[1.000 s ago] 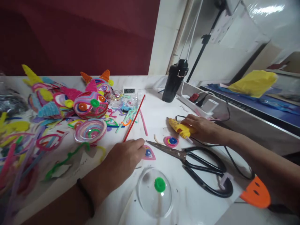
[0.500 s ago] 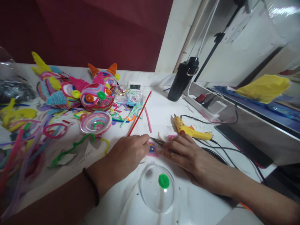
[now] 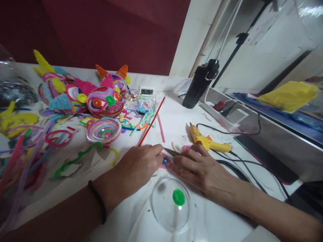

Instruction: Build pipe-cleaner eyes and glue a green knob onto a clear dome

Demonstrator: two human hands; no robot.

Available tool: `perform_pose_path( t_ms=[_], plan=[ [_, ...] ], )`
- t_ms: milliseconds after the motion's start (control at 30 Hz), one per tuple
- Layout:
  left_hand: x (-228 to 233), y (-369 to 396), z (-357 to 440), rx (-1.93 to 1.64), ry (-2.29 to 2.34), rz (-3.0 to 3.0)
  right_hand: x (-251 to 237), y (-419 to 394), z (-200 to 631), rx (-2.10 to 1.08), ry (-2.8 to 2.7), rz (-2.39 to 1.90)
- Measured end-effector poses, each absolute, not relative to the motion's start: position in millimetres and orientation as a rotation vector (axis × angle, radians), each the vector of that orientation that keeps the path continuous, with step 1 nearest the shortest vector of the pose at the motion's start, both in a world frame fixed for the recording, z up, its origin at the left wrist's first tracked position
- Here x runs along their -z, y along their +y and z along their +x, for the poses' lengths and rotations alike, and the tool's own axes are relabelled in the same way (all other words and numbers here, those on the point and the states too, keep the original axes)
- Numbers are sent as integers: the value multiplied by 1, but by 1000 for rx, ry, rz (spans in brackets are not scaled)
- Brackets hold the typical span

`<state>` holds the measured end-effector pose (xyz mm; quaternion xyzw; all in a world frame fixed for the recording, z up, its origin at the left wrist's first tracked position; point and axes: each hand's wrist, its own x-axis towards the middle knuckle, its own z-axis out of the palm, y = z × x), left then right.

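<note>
Fingers [image 3: 153, 153] of the left hand [image 3: 136, 169] pinch a small pink coil piece [image 3: 164, 160] flat on the counter [image 3: 176, 117]. The right hand [image 3: 196, 166], fingers spread, has left the yellow glue gun [image 3: 208, 142] and now presses beside the piece, covering the scissors [image 3: 169, 151]. A clear dome [image 3: 171, 205] nearby holds a green dot [image 3: 178, 197].
</note>
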<state>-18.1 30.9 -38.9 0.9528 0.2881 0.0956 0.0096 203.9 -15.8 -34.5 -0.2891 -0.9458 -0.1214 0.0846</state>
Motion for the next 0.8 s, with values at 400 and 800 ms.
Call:
perform_pose_path(
  t_ms=[400,800],
  plan=[
    [40,31,-19,-296,882,3030,26,-14,198,686,-2900,-772],
    [30,29,-17,-92,923,2960,32,-14,202,542,-2904,-820]
  ],
)
